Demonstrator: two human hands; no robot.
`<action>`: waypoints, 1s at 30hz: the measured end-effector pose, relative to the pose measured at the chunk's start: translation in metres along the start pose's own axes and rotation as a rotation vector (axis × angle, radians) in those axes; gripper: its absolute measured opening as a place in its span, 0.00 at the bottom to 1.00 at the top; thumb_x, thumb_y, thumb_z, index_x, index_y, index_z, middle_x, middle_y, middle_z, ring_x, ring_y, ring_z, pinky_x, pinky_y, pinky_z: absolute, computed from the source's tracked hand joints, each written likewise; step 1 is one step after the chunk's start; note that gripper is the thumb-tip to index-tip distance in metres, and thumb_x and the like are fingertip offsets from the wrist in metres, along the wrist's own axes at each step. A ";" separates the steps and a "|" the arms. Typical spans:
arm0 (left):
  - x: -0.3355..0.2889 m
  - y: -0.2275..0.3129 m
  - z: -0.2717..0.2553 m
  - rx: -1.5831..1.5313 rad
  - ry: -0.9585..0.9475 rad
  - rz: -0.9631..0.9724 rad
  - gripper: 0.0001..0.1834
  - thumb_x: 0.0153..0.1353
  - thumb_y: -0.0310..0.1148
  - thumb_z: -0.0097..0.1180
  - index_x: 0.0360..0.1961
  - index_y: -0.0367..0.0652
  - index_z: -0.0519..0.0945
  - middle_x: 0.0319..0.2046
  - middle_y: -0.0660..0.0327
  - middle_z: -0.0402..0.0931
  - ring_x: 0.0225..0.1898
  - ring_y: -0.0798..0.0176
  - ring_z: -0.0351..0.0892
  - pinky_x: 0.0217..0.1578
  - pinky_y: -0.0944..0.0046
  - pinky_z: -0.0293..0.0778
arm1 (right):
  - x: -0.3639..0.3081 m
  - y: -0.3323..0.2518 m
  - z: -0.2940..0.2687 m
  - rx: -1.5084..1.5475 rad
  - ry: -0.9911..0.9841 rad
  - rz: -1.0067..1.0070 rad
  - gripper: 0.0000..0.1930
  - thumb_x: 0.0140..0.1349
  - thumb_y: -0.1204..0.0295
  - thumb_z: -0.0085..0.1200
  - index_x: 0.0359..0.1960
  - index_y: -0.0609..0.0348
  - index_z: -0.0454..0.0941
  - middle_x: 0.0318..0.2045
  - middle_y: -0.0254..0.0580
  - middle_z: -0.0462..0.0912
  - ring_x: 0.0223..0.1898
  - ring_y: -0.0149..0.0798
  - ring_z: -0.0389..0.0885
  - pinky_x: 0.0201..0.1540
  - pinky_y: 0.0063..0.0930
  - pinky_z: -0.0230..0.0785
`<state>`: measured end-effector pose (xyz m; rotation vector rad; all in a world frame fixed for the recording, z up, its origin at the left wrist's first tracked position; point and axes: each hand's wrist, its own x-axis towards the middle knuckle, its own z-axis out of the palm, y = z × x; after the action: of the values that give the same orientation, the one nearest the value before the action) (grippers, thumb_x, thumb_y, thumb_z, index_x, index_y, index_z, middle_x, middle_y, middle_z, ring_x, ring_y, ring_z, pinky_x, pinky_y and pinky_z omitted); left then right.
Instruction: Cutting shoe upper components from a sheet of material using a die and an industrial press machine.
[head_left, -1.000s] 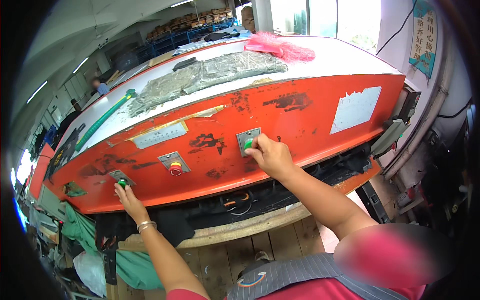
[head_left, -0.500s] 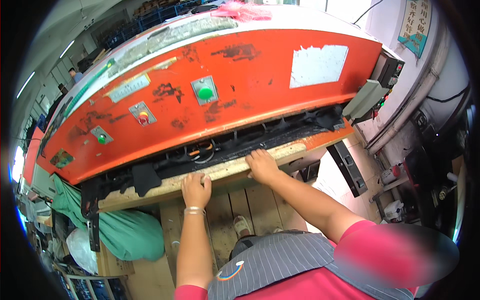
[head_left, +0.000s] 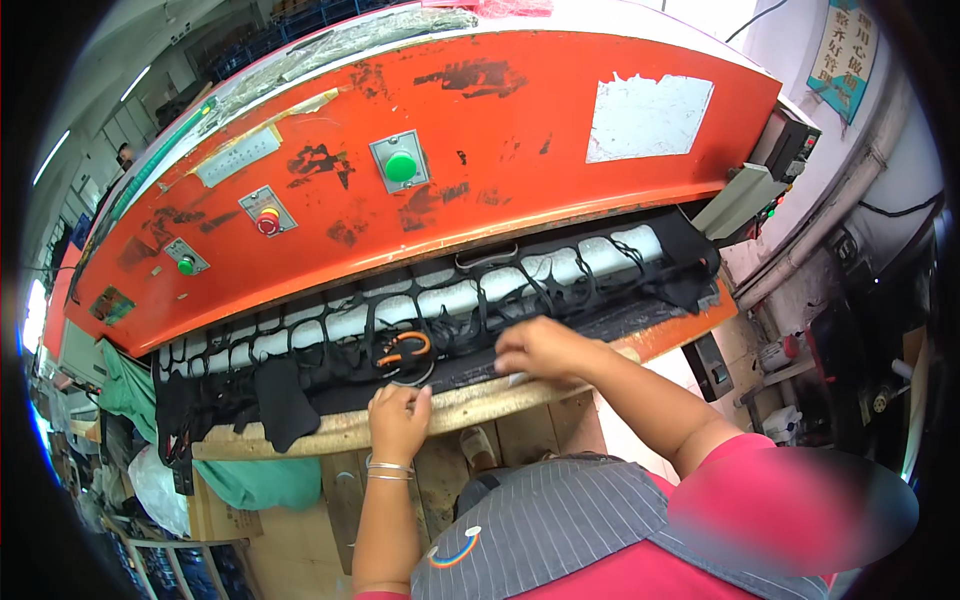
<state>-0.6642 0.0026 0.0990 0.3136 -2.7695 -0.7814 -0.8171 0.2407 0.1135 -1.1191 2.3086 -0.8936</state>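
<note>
Right hand (head_left: 545, 350) first: it lies knuckles-up on the dark sheet (head_left: 560, 335) at the press mouth, fingers curled down onto the sheet's near edge, so the grip looks pressed together, though whether it pinches the sheet or a small pale piece under the fingertips I cannot tell. Left hand (head_left: 398, 420) sits at seven o'clock from it, on the wooden worktop edge (head_left: 320, 432); its fingers are bunched against the lip just below a small orange-handled cutter (head_left: 405, 348), at twelve o'clock from the hand. That grip seems closed on nothing I can make out.

Outward now. The dark sheet lies flat across the bed so the head above can come straight down on it. A black web of cut-out material (head_left: 400, 315) drapes over the white pad (head_left: 560, 270) behind, at eleven o'clock from the right hand, with loose ends hanging off the worktop at nine o'clock. Above, the big orange press head (head_left: 500, 150) carries its green button (head_left: 400, 166) at twelve o'clock and, leftwards, a red button (head_left: 267, 218) and a second green button (head_left: 186, 265), set well apart, a reach for each hand.
</note>
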 end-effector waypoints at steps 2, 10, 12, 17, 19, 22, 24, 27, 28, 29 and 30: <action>0.020 0.020 0.013 -0.137 0.123 0.221 0.06 0.53 0.34 0.61 0.27 0.42 0.81 0.29 0.57 0.78 0.35 0.51 0.77 0.39 0.55 0.70 | 0.022 0.008 -0.005 -0.082 0.297 -0.098 0.15 0.54 0.63 0.59 0.40 0.59 0.80 0.37 0.50 0.81 0.43 0.53 0.78 0.47 0.42 0.69; 0.038 0.040 0.075 0.185 -0.286 0.188 0.36 0.59 0.46 0.55 0.63 0.33 0.63 0.66 0.46 0.56 0.69 0.47 0.51 0.67 0.49 0.48 | 0.057 0.042 0.035 -0.422 0.461 -0.256 0.09 0.50 0.63 0.61 0.23 0.53 0.79 0.26 0.37 0.77 0.36 0.41 0.75 0.41 0.36 0.64; 0.028 0.042 0.073 0.169 -0.316 0.197 0.36 0.59 0.46 0.55 0.63 0.33 0.63 0.66 0.46 0.56 0.69 0.47 0.51 0.67 0.49 0.48 | 0.046 0.046 0.036 -0.357 0.436 -0.276 0.08 0.50 0.63 0.60 0.24 0.53 0.80 0.26 0.37 0.77 0.36 0.42 0.76 0.41 0.36 0.65; 0.011 0.047 0.058 -0.129 -0.241 0.117 0.36 0.62 0.49 0.53 0.63 0.33 0.64 0.66 0.42 0.56 0.69 0.44 0.50 0.67 0.50 0.48 | 0.010 0.006 -0.039 0.295 0.550 -0.207 0.07 0.58 0.71 0.58 0.30 0.62 0.79 0.26 0.42 0.76 0.29 0.36 0.75 0.34 0.28 0.68; 0.012 0.071 0.056 -0.374 -0.198 0.031 0.37 0.64 0.55 0.47 0.64 0.36 0.62 0.66 0.42 0.56 0.69 0.44 0.50 0.66 0.52 0.49 | -0.008 -0.007 -0.053 0.288 0.430 -0.371 0.07 0.56 0.72 0.60 0.29 0.62 0.78 0.26 0.41 0.76 0.29 0.39 0.76 0.33 0.30 0.68; 0.019 0.110 0.042 -2.129 -0.431 -0.450 0.36 0.66 0.61 0.36 0.63 0.43 0.64 0.60 0.48 0.66 0.63 0.51 0.63 0.63 0.53 0.58 | -0.036 -0.018 -0.033 0.217 0.319 -0.689 0.09 0.51 0.69 0.64 0.30 0.58 0.78 0.26 0.38 0.76 0.32 0.45 0.75 0.36 0.36 0.68; 0.010 0.116 0.042 -2.053 -0.362 -0.468 0.27 0.67 0.50 0.43 0.58 0.39 0.67 0.51 0.53 0.73 0.54 0.56 0.73 0.56 0.57 0.68 | -0.056 -0.026 -0.013 0.355 0.233 -0.557 0.11 0.51 0.69 0.65 0.34 0.57 0.79 0.32 0.39 0.78 0.36 0.41 0.75 0.40 0.32 0.69; -0.016 0.113 0.036 -1.655 -0.402 -0.325 0.23 0.62 0.36 0.54 0.55 0.35 0.68 0.49 0.57 0.73 0.50 0.61 0.75 0.54 0.60 0.71 | -0.081 -0.024 0.022 1.262 0.228 0.009 0.22 0.59 0.61 0.61 0.50 0.60 0.73 0.45 0.42 0.77 0.43 0.36 0.75 0.50 0.28 0.68; -0.023 0.110 0.035 -1.397 -0.427 -0.246 0.28 0.59 0.35 0.58 0.58 0.35 0.65 0.53 0.54 0.70 0.54 0.57 0.73 0.56 0.59 0.69 | -0.086 -0.020 0.023 1.550 0.094 0.042 0.29 0.65 0.51 0.50 0.58 0.62 0.65 0.51 0.45 0.74 0.49 0.37 0.74 0.56 0.31 0.65; -0.029 0.110 0.036 -1.133 -0.446 -0.181 0.33 0.56 0.34 0.61 0.61 0.35 0.63 0.57 0.50 0.67 0.57 0.53 0.71 0.57 0.57 0.68 | -0.089 -0.014 0.026 1.673 -0.013 0.012 0.32 0.67 0.45 0.40 0.59 0.60 0.65 0.55 0.47 0.73 0.54 0.40 0.73 0.58 0.36 0.64; -0.029 0.115 0.032 -0.775 -0.309 0.124 0.40 0.52 0.33 0.64 0.64 0.37 0.59 0.61 0.47 0.61 0.60 0.49 0.66 0.60 0.55 0.65 | -0.093 -0.030 0.024 1.751 0.008 0.041 0.32 0.66 0.44 0.41 0.59 0.60 0.65 0.55 0.47 0.73 0.55 0.41 0.73 0.59 0.38 0.63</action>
<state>-0.6619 0.1216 0.1287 -0.1401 -2.4418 -1.8855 -0.7321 0.2933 0.1260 -0.1982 0.7253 -2.0829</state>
